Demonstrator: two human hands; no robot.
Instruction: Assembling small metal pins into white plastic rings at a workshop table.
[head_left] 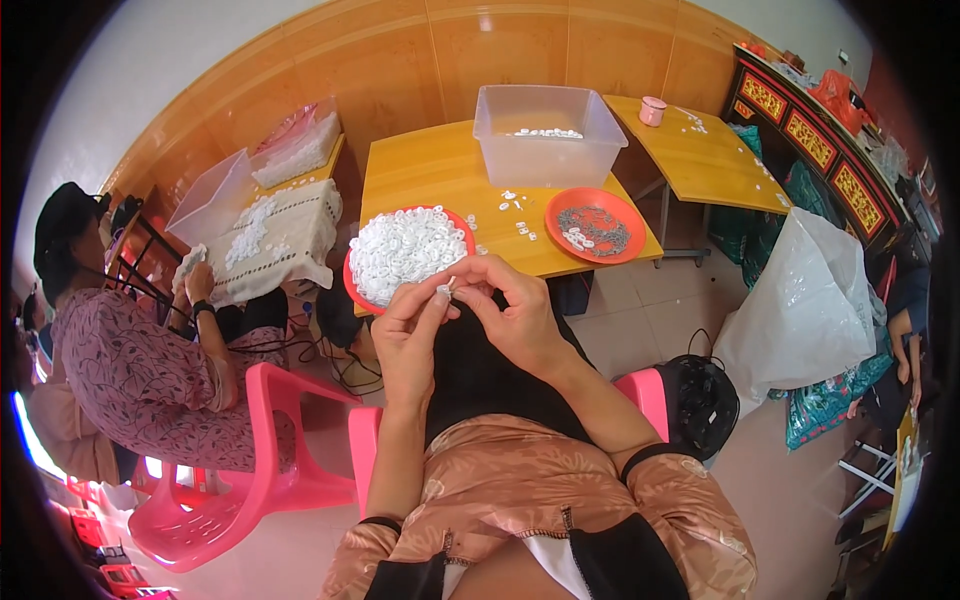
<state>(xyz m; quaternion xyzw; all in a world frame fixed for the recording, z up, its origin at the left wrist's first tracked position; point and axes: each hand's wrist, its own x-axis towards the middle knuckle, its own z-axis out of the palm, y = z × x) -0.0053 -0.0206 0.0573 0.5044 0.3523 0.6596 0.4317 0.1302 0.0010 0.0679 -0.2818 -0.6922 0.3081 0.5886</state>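
A: What is in the hands?

B: A tiny white piece (446, 290); the left hand (408, 335) and the right hand (512, 310) pinch it together with curled fingers, just in front of the near edge of the yellow tabletop (430, 170).

A: What is closest to it?

B: A red plate (350, 285) piled with small white rings (405, 250), at the near left corner of the tabletop; the hands are just in front of it.

A: And farther out?

B: Another red plate (560, 205) with small grey bits (595, 228) sits near the near right corner; a few loose white pieces (520, 215) lie between the plates; a clear plastic tub (545, 130) stands at the far edge; a person in a flowery top (140, 370) sits on a pink chair (270, 440) to the left; a big white bag (805, 300) stands on the floor to the right.
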